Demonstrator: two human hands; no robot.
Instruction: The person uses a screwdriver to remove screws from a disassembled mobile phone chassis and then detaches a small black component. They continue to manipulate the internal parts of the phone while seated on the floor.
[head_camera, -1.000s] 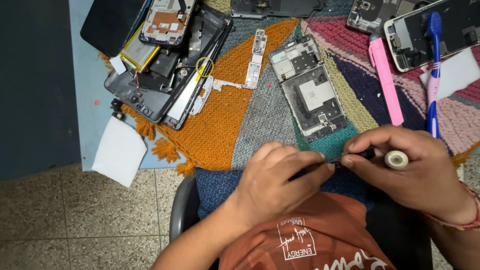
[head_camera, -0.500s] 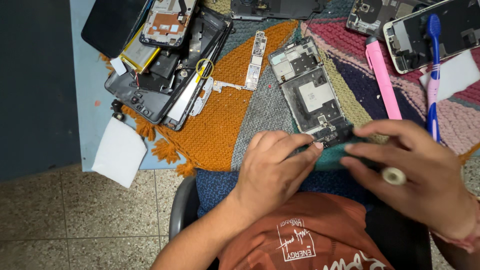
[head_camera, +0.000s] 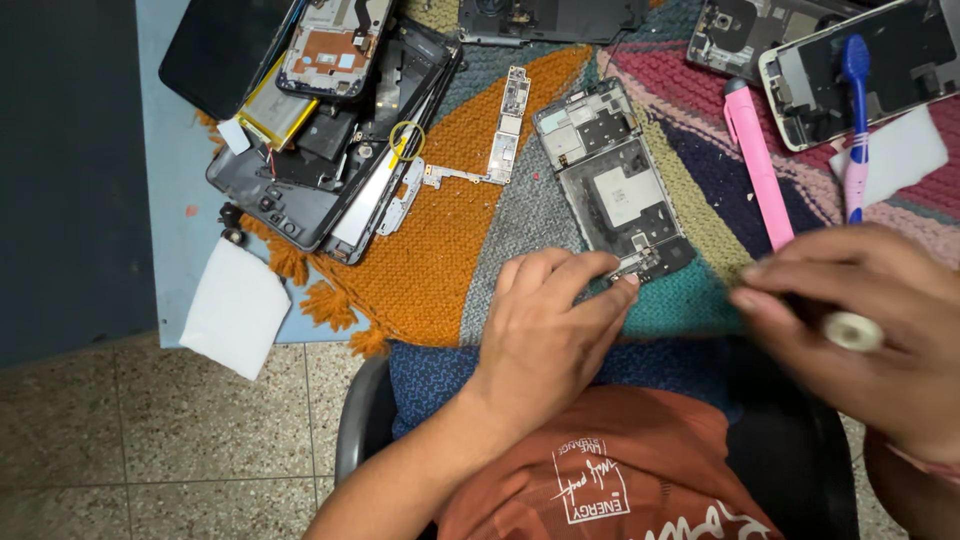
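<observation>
An opened phone frame (head_camera: 612, 190) with bare metal shields lies on a knitted multicolour mat (head_camera: 440, 250). My left hand (head_camera: 550, 335) reaches its lower end, with thumb and fingertips pinching the bottom edge. To the right, my right hand (head_camera: 865, 335) is blurred and closed around a thin dark tool with a round white cap (head_camera: 852, 330). The tool's tip points left toward the phone but is hidden by blur. The two hands are apart.
A pile of dismantled phone parts (head_camera: 330, 150) with a battery sits at the upper left. A narrow circuit board (head_camera: 511, 122) lies beside the frame. A pink tool (head_camera: 760, 170), a blue toothbrush (head_camera: 853, 110), another open phone (head_camera: 880, 55) and white tissue (head_camera: 235, 305) are around.
The hands were joined on the tool near the mat's front edge. Now they have parted: my left hand moved up onto the phone frame, and my right hand drew right with the tool.
</observation>
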